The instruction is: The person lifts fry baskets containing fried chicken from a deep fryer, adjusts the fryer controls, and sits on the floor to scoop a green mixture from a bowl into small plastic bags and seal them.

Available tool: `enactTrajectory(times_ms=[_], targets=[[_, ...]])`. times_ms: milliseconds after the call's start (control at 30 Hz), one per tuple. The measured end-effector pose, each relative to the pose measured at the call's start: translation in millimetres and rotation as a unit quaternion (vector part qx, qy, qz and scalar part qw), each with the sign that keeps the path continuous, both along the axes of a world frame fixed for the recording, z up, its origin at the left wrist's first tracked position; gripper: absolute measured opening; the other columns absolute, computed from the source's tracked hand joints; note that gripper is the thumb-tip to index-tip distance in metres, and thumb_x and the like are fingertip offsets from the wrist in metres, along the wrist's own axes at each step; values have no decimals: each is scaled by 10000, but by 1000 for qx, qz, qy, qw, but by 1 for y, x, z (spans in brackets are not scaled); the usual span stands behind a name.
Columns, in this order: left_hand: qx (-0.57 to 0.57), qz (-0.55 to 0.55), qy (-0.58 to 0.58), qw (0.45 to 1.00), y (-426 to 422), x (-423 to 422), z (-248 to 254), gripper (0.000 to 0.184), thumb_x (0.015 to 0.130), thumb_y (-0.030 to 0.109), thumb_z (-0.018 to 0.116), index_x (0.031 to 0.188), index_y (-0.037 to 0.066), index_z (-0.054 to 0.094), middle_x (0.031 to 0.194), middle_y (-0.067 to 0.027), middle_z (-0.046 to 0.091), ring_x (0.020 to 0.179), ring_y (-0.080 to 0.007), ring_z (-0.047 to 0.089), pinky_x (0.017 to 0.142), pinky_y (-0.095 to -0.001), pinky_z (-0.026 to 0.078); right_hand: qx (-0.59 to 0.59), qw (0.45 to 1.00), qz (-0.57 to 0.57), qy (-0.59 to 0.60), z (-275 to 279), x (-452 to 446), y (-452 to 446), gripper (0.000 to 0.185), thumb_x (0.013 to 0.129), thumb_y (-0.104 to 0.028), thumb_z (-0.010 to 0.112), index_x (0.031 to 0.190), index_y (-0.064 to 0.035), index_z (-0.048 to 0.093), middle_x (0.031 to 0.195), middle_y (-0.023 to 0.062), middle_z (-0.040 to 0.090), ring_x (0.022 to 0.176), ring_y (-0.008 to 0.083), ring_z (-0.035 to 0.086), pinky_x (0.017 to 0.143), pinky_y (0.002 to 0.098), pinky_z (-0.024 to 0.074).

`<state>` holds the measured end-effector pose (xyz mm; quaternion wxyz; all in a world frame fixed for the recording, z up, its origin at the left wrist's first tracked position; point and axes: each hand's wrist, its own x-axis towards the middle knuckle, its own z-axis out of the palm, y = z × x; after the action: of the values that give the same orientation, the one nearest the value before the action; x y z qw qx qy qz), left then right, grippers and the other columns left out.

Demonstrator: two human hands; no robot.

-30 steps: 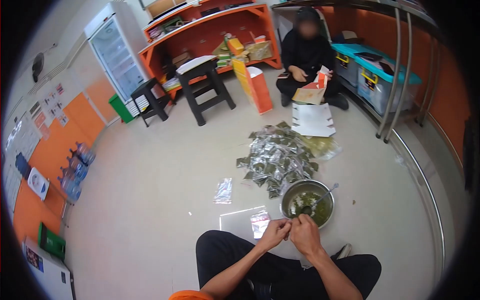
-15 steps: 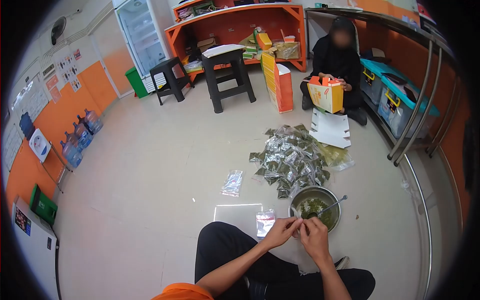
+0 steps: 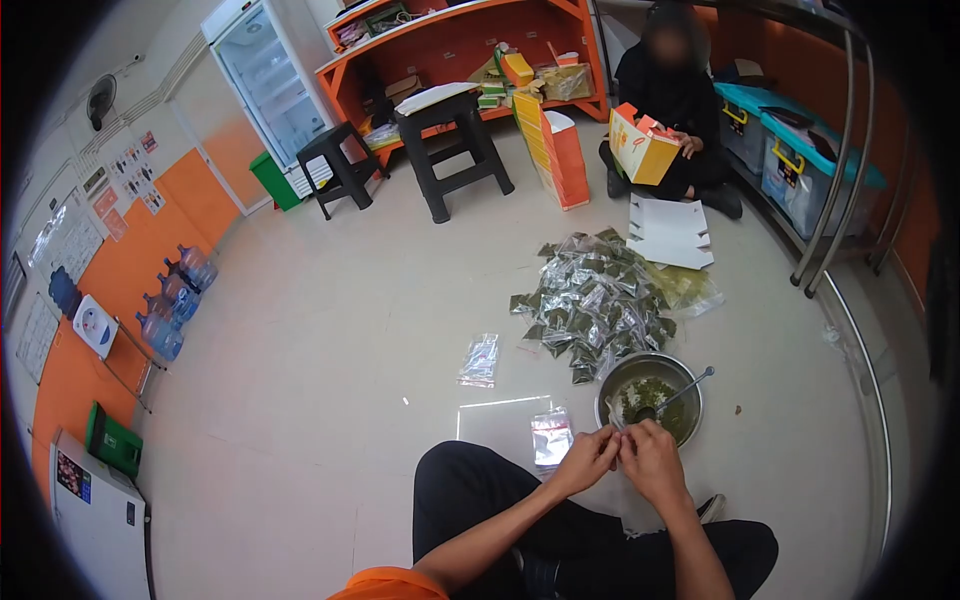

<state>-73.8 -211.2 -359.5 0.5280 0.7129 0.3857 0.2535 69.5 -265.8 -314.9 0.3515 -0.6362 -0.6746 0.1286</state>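
Note:
Both hands meet at the near-left rim of a metal bowl [image 3: 690, 432] holding chopped green leafy bits and a long-handled spoon [image 3: 690, 388]. My left hand [image 3: 588, 460] and my right hand [image 3: 652, 462] are closed, fingertips pinching what looks like a small clear plastic bag [image 3: 614, 412], largely hidden by the fingers. Left of the hands lies a stack of flat clear bags [image 3: 551, 440]. Beyond the bowl is a heap of filled bags [image 3: 598, 300] with dark green contents.
Another loose pack of clear bags [image 3: 479, 360] lies on the floor. A person [image 3: 665, 110] in black sits at the back right, holding a yellow-orange box [image 3: 645, 147]. Nearby are a white cardboard sheet [image 3: 668, 232], a standing carton [image 3: 552, 155], black stools [image 3: 455, 150] and a metal-legged table [image 3: 850, 150].
The view has shifted and tilted slightly, so the scene sits further right. Both hands stay pinched together beside the bowl. The seated person's box is tilted more.

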Motion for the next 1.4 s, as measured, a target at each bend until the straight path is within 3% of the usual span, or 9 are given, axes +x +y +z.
enactTrajectory(times_ms=[233,433,733,867,1000,1033,1133,1267,1400], targets=[[-25,34,-50,998,-1,2,-15,282,1014,164,458,912,-52,608,692,-87,634,649,-119,620,617,-297,507,13,992,21,-126,-7,-6,1,134,844,-92,604,821,26,664,801,174,627,810,339,644,730,438,537],[-73,23,-90,993,-5,3,-23,352,1022,182,417,807,-36,591,661,-71,628,574,-113,565,552,-276,464,9,989,52,-136,-15,-1,-2,120,796,-94,627,774,20,659,768,166,627,775,323,653,690,430,544],[-202,21,-115,972,-22,13,-37,366,1008,214,445,716,25,559,590,-28,553,519,-83,503,495,-264,390,32,987,-48,-147,-15,11,2,95,759,-73,653,709,3,624,710,155,597,733,326,641,629,436,523],[-158,84,-121,976,-23,13,-33,370,988,247,482,717,2,543,544,-18,510,502,-91,494,509,-268,408,110,984,-55,-129,0,2,0,99,746,-74,696,753,-17,616,727,129,591,717,317,628,622,427,513],[3,167,-91,982,-12,9,-23,222,945,163,571,797,-2,558,626,-34,559,573,-81,516,522,-273,417,147,979,-28,-135,5,-7,-3,91,760,-69,695,782,-13,626,750,122,597,728,308,627,636,421,512],[15,173,-142,974,-11,9,-22,103,926,80,583,935,3,514,726,-50,600,616,-83,549,533,-265,444,137,982,-27,-127,8,-9,-5,87,762,-58,695,790,-5,633,752,126,600,731,310,628,642,419,512],[-101,172,-237,951,-12,8,-10,174,931,28,547,1046,21,416,785,-59,609,627,-93,572,558,-253,482,112,988,-21,-106,5,-13,-13,80,780,-69,685,792,-3,642,761,133,607,738,312,633,650,424,514],[-44,144,-254,955,-14,11,-14,250,921,-15,534,1076,45,348,792,-56,600,623,-111,590,538,-255,501,96,991,-42,-80,4,-8,-17,98,806,-87,657,760,-7,626,751,143,600,725,323,636,642,440,514],[53,103,-75,990,-20,12,-3,359,864,8,591,1122,43,344,654,-53,557,545,-122,574,506,-275,452,64,992,-103,-43,15,6,-13,54,786,-50,631,785,0,610,771,157,595,749,354,629,659,455,507]])
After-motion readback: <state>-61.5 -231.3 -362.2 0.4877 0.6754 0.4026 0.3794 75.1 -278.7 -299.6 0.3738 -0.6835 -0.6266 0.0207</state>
